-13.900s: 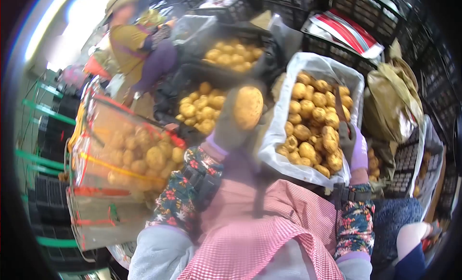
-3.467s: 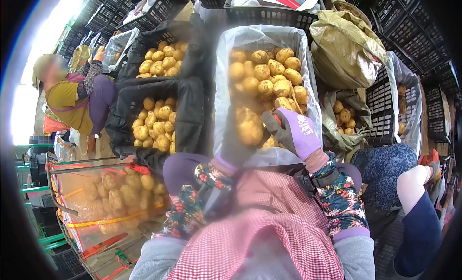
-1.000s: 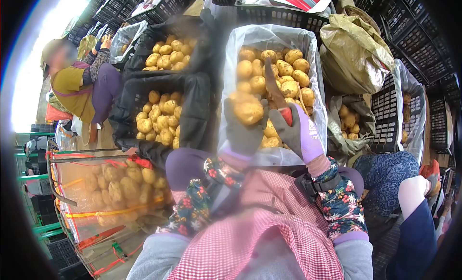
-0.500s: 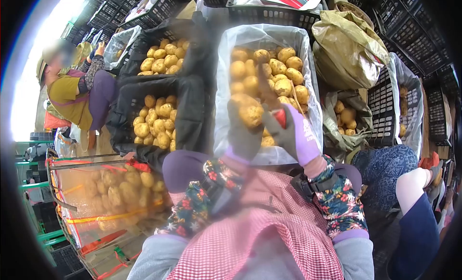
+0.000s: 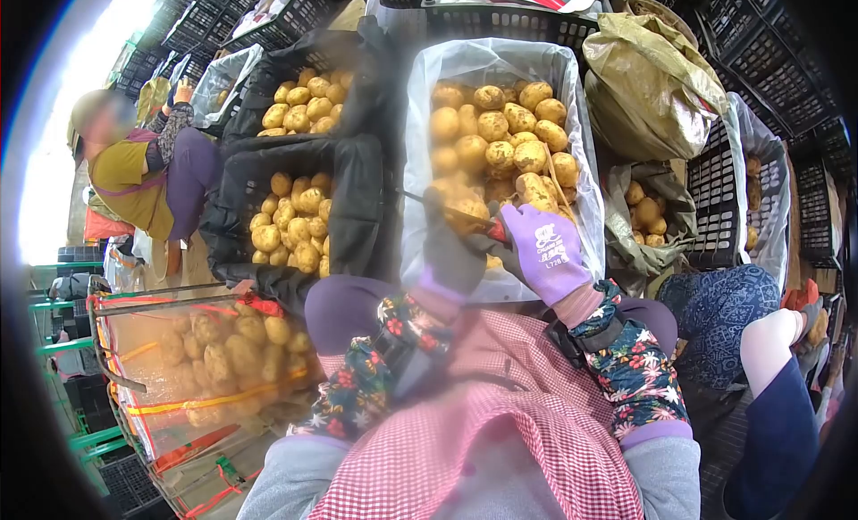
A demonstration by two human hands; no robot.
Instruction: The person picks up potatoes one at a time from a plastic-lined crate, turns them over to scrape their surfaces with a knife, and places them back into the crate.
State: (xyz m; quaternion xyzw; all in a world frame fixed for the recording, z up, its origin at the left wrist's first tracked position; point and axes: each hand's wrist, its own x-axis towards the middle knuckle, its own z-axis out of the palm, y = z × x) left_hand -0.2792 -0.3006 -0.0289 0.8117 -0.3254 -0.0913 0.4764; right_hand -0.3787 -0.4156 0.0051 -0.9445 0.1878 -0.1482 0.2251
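Observation:
My left hand (image 5: 445, 252), in a grey and purple glove, is closed around a potato (image 5: 466, 214) over the near part of the lined crate; a smear on the lens blurs it. In my right hand (image 5: 547, 252), gloved the same way, is a knife with a red handle (image 5: 497, 229). Its thin dark blade points left and overlaps the held potato and left glove in this view. Potatoes (image 5: 521, 118) fill the crate beyond both hands, inside a clear plastic liner (image 5: 490, 54). A thin stick (image 5: 556, 176) lies on the potatoes, just past my right hand.
Two black-lined crates of potatoes (image 5: 295, 221) stand to the left, with a mesh sack of potatoes (image 5: 237, 350) nearer me. On the right are a folded tarp sack (image 5: 652, 87) and an open potato bag (image 5: 645, 216). People sit at both sides, one at left (image 5: 134, 180).
The knife has swung from pointing away from me to pointing left across the held potato. My right hand has turned, showing the back of its glove. The left hand keeps the potato.

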